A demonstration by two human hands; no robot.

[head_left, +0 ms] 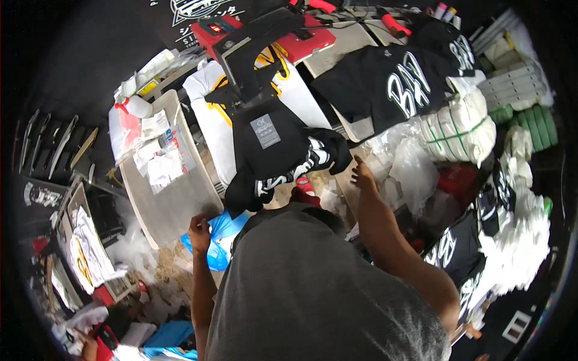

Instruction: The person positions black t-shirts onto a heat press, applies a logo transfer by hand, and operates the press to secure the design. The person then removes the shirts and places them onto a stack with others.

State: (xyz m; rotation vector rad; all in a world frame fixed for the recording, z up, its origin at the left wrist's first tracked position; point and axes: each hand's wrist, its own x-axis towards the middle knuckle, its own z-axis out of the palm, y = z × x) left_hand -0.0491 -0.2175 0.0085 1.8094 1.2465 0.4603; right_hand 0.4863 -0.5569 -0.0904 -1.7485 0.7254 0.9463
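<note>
Black cotton T-shirt with white lettering (283, 162) is draped in a heap off the front of the heat press, hanging over the front edge of the white-and-yellow printed garment (208, 114) underneath. Grey square label (265, 131) faces up on it. Neither hand has it.

Right hand (363, 175) is just right of the shirt's hem, fingers spread and released, holding nothing, down among crinkled clear plastic bags (409, 165). Left hand (199, 231) is clenched around the lower corner of the flat pale-grey board (171, 192), with a blue plastic bag (220, 237) right below it (can't tell if the fingers also pinch the bag).

Risks as I see them:
- Shirt hangs mostly off the edge, unsupported. A nudge from either arm could slide it to the floor litter.
- Black upper platen of the red heat press (259, 42) sits right above the bunched fabric. If it's hot, a folded sleeve caught under it would likely scorch or crease.
- Board is held by one corner only and carries loose paper slips (159, 159); tilt it and they'd probably slide off.
- Loose plastic film next to a press is a melt hazard.
- Stack of black printed shirts (397, 84) on the right overlaps the bench edge; reaching across could drag it.
</note>
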